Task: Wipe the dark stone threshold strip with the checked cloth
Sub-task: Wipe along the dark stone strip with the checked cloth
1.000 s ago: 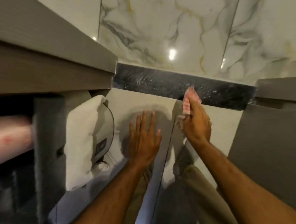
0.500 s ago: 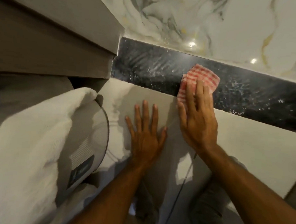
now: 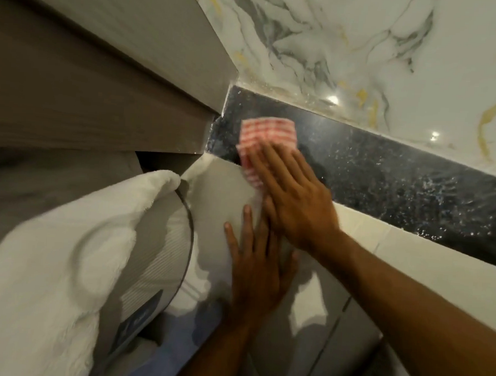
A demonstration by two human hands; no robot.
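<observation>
The marble floor (image 3: 392,46) lies on the far side, pale floor tile (image 3: 409,268) on the near side, and the dark stone strip (image 3: 385,177) runs between them from the grey door frame (image 3: 102,94) at left down towards the right edge. A white towel (image 3: 51,249) is draped over a grey ribbed object at near left.

Change noted: half a second ago the checked cloth (image 3: 265,137) sat near the middle of the strip; it now sits close to the strip's left end, just beside the door frame. The stroke has therefore travelled leftward.

The right hand (image 3: 295,199) lies flat with fingers spread, palm pressing the cloth onto the stone rather than gripping it; the cloth's near corner overhangs onto the pale tile. The left hand (image 3: 257,263) is open and empty, flat on the pale tile as a brace, partly under the right wrist, as it was before.

Assessment: the strip directly right of the cloth looks darker and cleaner, while pale specks and streaks persist farther right. The left corner appears nearly reached; the right-hand length likely needs further passes.
</observation>
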